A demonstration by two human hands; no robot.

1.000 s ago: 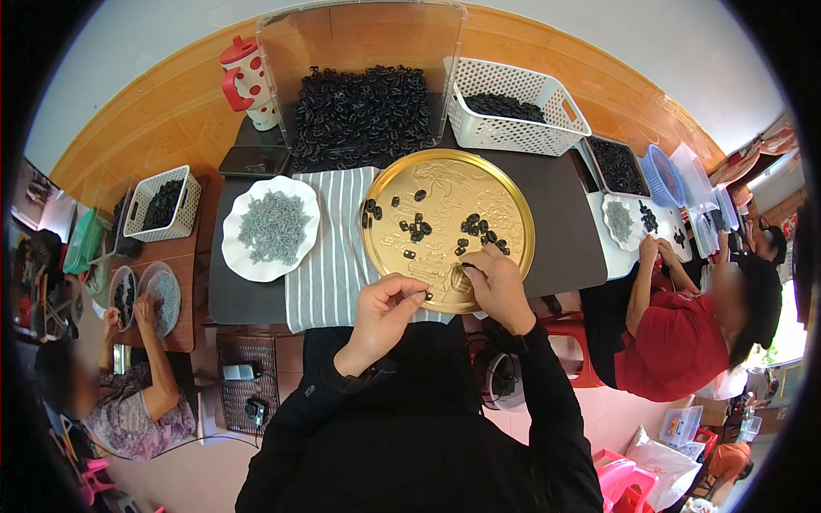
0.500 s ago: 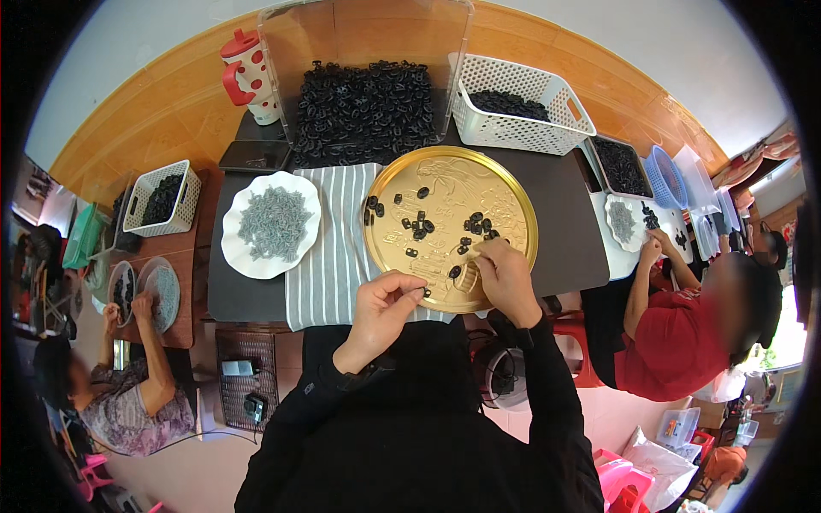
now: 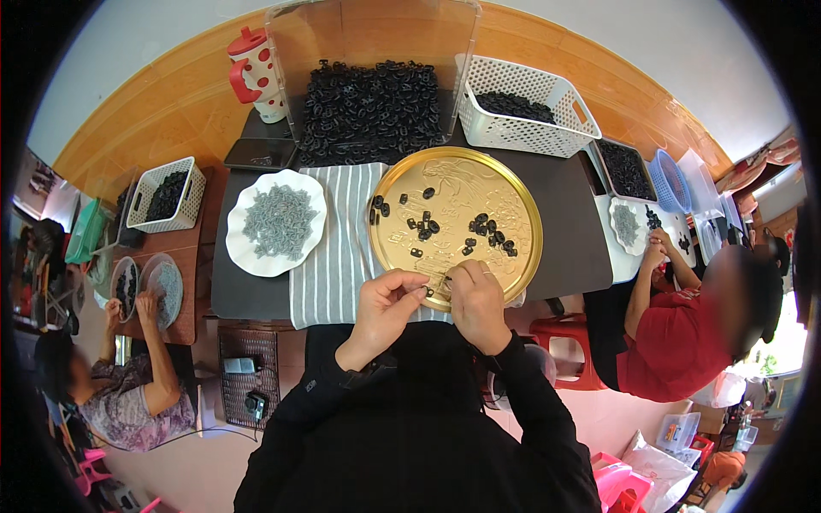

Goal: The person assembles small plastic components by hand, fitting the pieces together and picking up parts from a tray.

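Observation:
Over the near edge of a round gold tray (image 3: 410,175) my two hands are close together. My left hand (image 3: 386,312) is closed, pinching a small black plastic piece (image 3: 428,291) between thumb and forefinger. Just right of it, my right hand (image 3: 479,301) is also closed, with a bit of a dark piece (image 3: 447,280) showing at its fingertips; the fingers hide most of it. Several small black oval plastic pieces (image 3: 481,228) lie scattered on the tray, in loose clusters left and right of its middle.
Left of the tray, a scalloped white plate (image 3: 237,244) of small grey pieces stands by a striped cloth (image 3: 321,291). Behind are a clear bin (image 3: 368,34) and a white basket (image 3: 530,137) of black pieces, plus a dotted tumbler (image 3: 267,90). People work at both sides.
My right hand has moved left from over the tray, close to my left hand. A black piece formerly by its fingers is gone from that spot. My left hand keeps its pinch.

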